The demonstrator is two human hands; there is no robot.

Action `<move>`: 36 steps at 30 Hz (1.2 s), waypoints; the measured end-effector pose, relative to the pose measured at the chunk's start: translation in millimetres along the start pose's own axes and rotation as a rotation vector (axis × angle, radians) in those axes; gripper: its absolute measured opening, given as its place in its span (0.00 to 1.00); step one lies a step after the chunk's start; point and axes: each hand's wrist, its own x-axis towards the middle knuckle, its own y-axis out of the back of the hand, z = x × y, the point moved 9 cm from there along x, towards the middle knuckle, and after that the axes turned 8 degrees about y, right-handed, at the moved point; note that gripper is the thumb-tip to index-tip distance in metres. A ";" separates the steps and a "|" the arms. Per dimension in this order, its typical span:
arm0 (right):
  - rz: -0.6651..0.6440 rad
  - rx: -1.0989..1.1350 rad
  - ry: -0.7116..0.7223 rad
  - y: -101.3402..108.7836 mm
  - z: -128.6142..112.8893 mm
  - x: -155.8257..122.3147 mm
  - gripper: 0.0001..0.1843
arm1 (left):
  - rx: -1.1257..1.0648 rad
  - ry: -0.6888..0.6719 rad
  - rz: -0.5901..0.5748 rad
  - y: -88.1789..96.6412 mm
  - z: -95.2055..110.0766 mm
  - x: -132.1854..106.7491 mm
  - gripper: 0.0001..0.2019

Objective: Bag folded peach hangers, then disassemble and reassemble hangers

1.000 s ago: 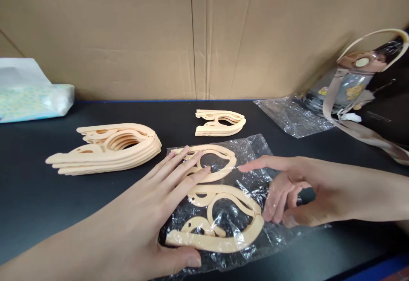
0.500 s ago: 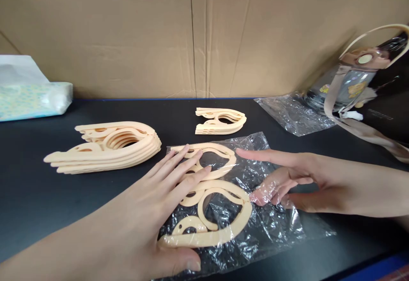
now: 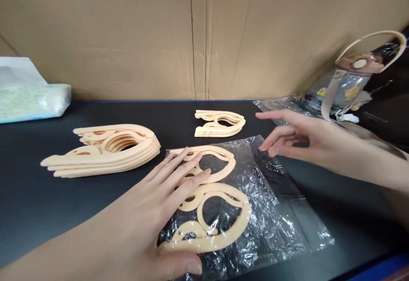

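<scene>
Two cream folding hangers lie side by side in a clear plastic bag: a far hanger (image 3: 220, 148) and a larger-looking near hanger (image 3: 241, 223). Spread flat over their left parts, my left hand (image 3: 156, 204) presses on the clear bag (image 3: 271, 247) and covers some of the hangers. My right hand (image 3: 294, 138) is in the air above the table, right of the bag, index finger stretched out and the other fingers loosely bent, with nothing in it. Beyond the bag sits a small stack of cream folding hangers (image 3: 220, 131).
A taller stack of cream folding hangers (image 3: 105, 161) lies left on the black table (image 3: 32, 204). At the back left is a tissue pack (image 3: 35, 99). A strapped water bottle (image 3: 345, 82) and another clear bag (image 3: 281, 103) are at the back right. Cardboard (image 3: 128, 38) stands behind.
My right hand has lifted off the bag and moved up and away, toward the back. The bag's right part now lies flatter. My left hand stays in place on the hangers.
</scene>
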 end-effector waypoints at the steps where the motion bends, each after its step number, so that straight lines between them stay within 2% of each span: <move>1: 0.082 -0.048 0.000 9.2 1.4 4.0 0.31 | 0.011 -0.016 -0.020 -0.6 -0.1 0.3 0.48; 3: 0.212 -0.160 0.012 23.9 -0.1 11.5 0.22 | 0.022 -0.031 -0.042 -2.6 -0.6 0.5 0.49; 5: 0.298 -0.289 0.060 33.1 -7.6 20.3 0.25 | 0.021 -0.005 -0.027 -4.3 -2.8 0.8 0.51; 7: 0.320 -0.425 0.130 34.6 -16.9 32.5 0.28 | 0.017 0.025 -0.002 -6.0 -4.8 1.0 0.54; 11: 0.205 -0.605 0.315 16.9 -30.0 65.2 0.27 | 0.017 -0.010 -0.048 -10.7 -3.3 1.1 0.55; 14: 0.049 -0.602 0.417 -5.0 -31.1 87.6 0.38 | -0.009 -0.029 -0.080 -8.6 -4.1 1.2 0.56; 17: -0.063 -0.552 0.449 -21.0 -29.5 101.7 0.44 | -0.019 -0.028 -0.075 -5.8 -4.7 2.0 0.57; 22: -0.097 -0.488 0.435 -27.3 -29.5 110.3 0.42 | -0.053 -0.016 -0.033 -7.5 -2.4 2.1 0.58; 28: -0.071 -0.486 0.518 -29.0 -33.9 109.6 0.39 | -0.152 0.103 0.066 -4.6 -9.2 1.1 0.40; 32: -0.118 -0.406 0.476 -32.5 -26.7 111.6 0.41 | -0.130 0.175 0.140 4.5 -12.7 9.0 0.31; 36: -0.078 -0.410 0.480 -28.4 -29.8 111.9 0.42 | -0.136 0.249 0.178 12.2 -16.9 20.9 0.26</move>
